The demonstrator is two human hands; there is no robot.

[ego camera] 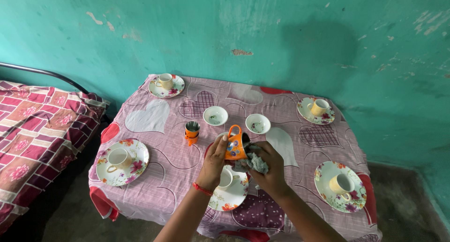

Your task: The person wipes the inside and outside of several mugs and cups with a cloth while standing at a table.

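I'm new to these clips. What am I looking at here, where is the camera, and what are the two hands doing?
There is no machine: one camera, worn on a person's head, looks down at their own bare hands. The left hand holds an orange floral mug, tipped on its side. The right hand presses a grey cloth against its mouth. Below is a table with a heart-patterned cover, floral saucers bearing cups, two small white bowls and a second orange mug. A bed stands to the left.
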